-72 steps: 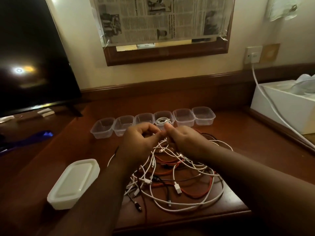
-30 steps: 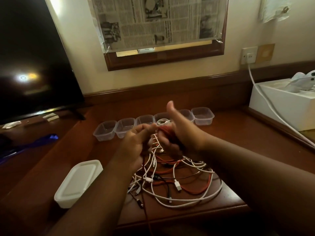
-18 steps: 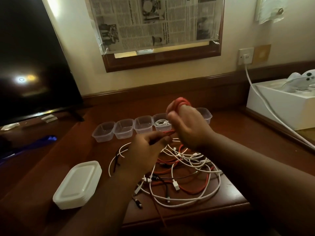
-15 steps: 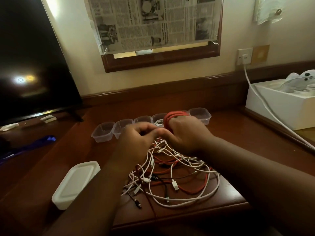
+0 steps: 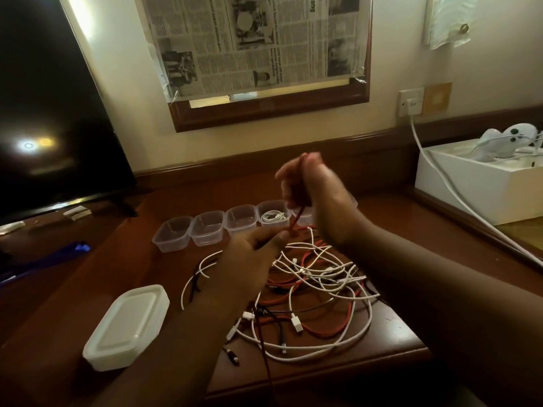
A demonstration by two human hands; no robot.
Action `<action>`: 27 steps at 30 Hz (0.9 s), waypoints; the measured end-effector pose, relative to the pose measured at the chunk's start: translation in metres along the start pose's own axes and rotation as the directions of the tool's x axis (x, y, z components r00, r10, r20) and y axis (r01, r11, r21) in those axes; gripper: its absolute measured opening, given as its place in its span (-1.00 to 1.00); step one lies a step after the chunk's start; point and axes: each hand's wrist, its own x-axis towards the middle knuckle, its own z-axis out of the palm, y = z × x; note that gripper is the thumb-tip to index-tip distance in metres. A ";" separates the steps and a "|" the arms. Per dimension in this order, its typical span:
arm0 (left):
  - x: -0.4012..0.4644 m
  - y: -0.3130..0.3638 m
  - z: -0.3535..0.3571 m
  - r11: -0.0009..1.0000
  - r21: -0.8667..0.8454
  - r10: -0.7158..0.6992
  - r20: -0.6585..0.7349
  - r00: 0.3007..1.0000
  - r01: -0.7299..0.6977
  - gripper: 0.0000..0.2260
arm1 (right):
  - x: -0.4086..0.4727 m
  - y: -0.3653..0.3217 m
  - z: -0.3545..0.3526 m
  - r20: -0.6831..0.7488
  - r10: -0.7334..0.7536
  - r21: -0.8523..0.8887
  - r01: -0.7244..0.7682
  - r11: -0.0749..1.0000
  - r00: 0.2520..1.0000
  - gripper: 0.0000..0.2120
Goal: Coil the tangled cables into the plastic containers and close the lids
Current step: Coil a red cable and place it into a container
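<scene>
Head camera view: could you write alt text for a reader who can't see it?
Right hand and left hand hold a red cable above tangled cables on a wooden desk; one clear container holds a coiled white cable.

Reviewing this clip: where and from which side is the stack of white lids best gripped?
Grip the stack of lids across its two long sides, coming from above. It lies flat on the desk, clear of the cable tangle and both hands, and the narrower span probably suits one hand.
</scene>
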 end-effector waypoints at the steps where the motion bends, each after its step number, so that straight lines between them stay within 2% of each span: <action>1: 0.001 0.003 -0.005 0.998 0.038 0.046 0.006 0.999 -0.046 -0.87 | -0.004 0.004 0.000 0.024 -0.049 -0.261 0.053 0.964 0.999 -0.45; 3: 0.002 0.012 -0.015 0.981 0.136 0.135 0.043 0.990 -0.139 -0.85 | -0.013 0.012 0.003 0.148 -0.097 -0.631 0.170 0.757 0.984 -0.45; 4: 0.003 0.014 -0.019 0.960 0.206 0.183 0.045 0.982 -0.188 -0.81 | -0.016 0.016 0.005 0.201 -0.090 -0.720 0.209 0.662 0.975 -0.39; 5: 0.005 0.017 -0.023 0.933 0.276 0.226 0.043 0.973 -0.229 -0.78 | -0.018 0.016 0.009 0.230 -0.060 -0.759 0.218 0.614 0.971 -0.33; 6: 0.008 0.018 -0.027 0.914 0.314 0.260 0.033 0.965 -0.257 -0.80 | -0.019 0.013 0.013 0.234 0.003 -0.757 0.180 0.629 0.972 -0.29; 8: 0.013 0.021 -0.033 0.926 0.264 0.274 0.030 0.961 -0.272 -0.90 | -0.018 0.005 0.019 0.187 0.207 -0.583 -0.061 0.810 0.960 -0.23; 9: 0.014 0.021 -0.035 0.939 0.214 0.269 0.028 0.963 -0.268 -0.84 | -0.017 0.001 0.021 0.182 0.331 -0.437 -0.226 0.871 0.926 -0.22; 10: 0.015 0.019 -0.036 0.957 0.159 0.242 0.022 0.970 -0.242 -0.78 | -0.015 -0.002 0.020 0.205 0.440 -0.292 -0.374 0.880 0.874 -0.22; 12: 0.016 0.017 -0.036 0.984 -0.018 0.175 0.015 0.984 -0.175 -0.78 | -0.013 -0.005 0.018 0.324 0.553 -0.100 -0.554 0.827 0.767 -0.23; 15: 0.017 0.015 -0.034 0.969 -0.242 0.065 0.068 0.996 -0.046 -0.80 | -0.010 -0.009 0.013 0.469 0.599 0.025 -0.687 0.726 0.649 -0.26; 17: 0.018 0.011 -0.034 0.961 -0.275 0.032 0.152 0.988 0.011 -0.85 | -0.011 -0.010 0.010 0.554 0.599 0.053 -0.742 0.668 0.578 -0.26; 19: 0.018 0.009 -0.031 0.915 -0.397 0.019 0.227 0.974 0.075 -0.85 | -0.014 -0.010 0.009 0.656 0.529 0.147 -0.779 0.610 0.538 -0.25; 21: 0.016 0.010 -0.023 0.789 -0.590 -0.034 0.237 0.971 0.172 -0.84 | -0.014 -0.008 0.012 0.716 0.371 0.380 -0.776 0.504 0.591 -0.23; 23: 0.014 0.011 -0.012 0.683 -0.691 -0.142 0.194 0.971 0.238 -0.80 | -0.014 -0.010 0.016 0.656 0.224 0.621 -0.685 0.381 0.720 -0.19; 24: 0.013 0.010 -0.007 0.683 -0.688 -0.186 0.158 0.970 0.243 -0.76 | -0.013 -0.012 0.018 0.587 0.189 0.706 -0.612 0.356 0.787 -0.18; 25: 0.012 0.008 -0.001 0.696 -0.677 -0.210 0.130 0.969 0.241 -0.76 | -0.012 -0.013 0.019 0.497 0.178 0.761 -0.526 0.380 0.849 -0.19; 27: 0.008 0.004 0.007 0.756 -0.611 -0.211 0.114 0.971 0.236 -0.81 | -0.008 -0.012 0.020 0.278 0.182 0.772 -0.332 0.542 0.943 -0.26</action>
